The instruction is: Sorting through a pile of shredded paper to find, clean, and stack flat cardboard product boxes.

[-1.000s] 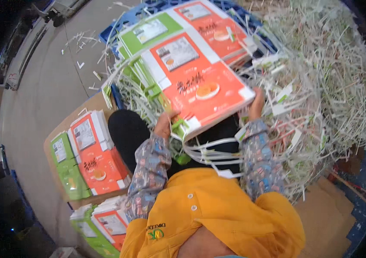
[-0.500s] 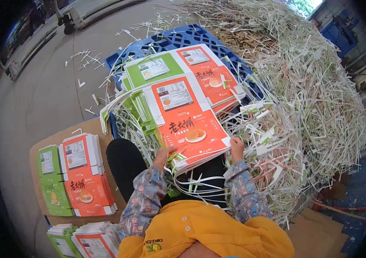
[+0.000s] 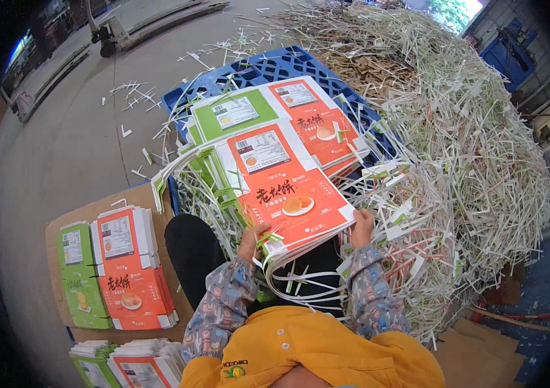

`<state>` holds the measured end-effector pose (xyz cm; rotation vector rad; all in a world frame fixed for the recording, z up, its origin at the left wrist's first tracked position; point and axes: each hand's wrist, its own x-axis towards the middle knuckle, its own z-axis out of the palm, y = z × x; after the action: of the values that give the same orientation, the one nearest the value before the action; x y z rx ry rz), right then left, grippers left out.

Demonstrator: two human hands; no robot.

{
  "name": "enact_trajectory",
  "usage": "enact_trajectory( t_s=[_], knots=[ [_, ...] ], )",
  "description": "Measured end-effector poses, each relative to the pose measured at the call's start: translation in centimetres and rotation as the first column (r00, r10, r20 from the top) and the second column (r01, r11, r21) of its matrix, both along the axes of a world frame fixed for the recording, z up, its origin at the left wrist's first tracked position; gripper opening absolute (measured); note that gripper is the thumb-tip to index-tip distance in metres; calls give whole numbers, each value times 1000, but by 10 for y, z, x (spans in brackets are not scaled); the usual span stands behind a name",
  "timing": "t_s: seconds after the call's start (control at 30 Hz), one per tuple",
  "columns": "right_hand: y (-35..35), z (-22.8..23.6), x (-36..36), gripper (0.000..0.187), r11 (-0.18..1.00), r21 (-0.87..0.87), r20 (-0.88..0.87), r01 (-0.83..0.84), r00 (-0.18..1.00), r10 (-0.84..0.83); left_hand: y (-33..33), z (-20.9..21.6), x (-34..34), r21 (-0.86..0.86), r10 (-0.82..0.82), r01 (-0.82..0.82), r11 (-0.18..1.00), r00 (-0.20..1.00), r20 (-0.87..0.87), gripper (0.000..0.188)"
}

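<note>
A stack of flat printed carton sheets (image 3: 298, 187), red-orange on top with white edges, lies partly over my lap. My left hand (image 3: 251, 240) grips its near left corner, beside a few green and white paper strips. At the near right corner, my right hand (image 3: 362, 228) holds the stack's edge, fingers closed. White strips (image 3: 304, 294) hang in loops below the near edge. Green-edged sheets (image 3: 218, 174) fan out along the left side of the stack. Beyond it lie a green carton stack (image 3: 233, 111) and another red carton stack (image 3: 320, 123).
A blue plastic pallet (image 3: 288, 59) supports the far stacks. Shredded paper trimmings (image 3: 475, 149) are heaped along the right. To my left, green carton blanks (image 3: 83, 291) and red carton blanks (image 3: 134, 291) rest on brown cardboard (image 3: 61, 216). A pallet truck (image 3: 108, 39) stands at the far left.
The view has shifted slightly, and the whole scene sits a little lower in it. Both hands keep their hold on the red stack, with little visible movement.
</note>
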<state>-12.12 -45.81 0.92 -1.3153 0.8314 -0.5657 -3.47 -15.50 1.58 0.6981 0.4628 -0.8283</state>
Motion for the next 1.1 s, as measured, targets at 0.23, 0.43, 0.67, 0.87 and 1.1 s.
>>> enact_trajectory(
  t_s=[0.23, 0.43, 0.67, 0.87, 1.1],
  knots=[
    [115, 77, -5, 32, 830, 476, 41, -291, 950, 310, -7, -3, -3, 86, 138, -156, 984, 974, 181, 27],
    [125, 88, -4, 33, 836, 366, -24, -410, 893, 449, -15, 34, -2, -57, 287, -282, 958, 946, 152, 24],
    [127, 117, -2, 37, 778, 253, 113, -574, 817, 566, 9, 62, 2, -7, 190, -193, 981, 957, 220, 25],
    [137, 133, 0, 35, 758, 345, 187, -554, 832, 523, 5, 84, -2, -54, 270, -266, 963, 918, 290, 27],
    [131, 154, -2, 27, 685, 432, 456, -587, 797, 395, 13, 57, 17, -217, 245, -213, 953, 961, 132, 35]
  ],
)
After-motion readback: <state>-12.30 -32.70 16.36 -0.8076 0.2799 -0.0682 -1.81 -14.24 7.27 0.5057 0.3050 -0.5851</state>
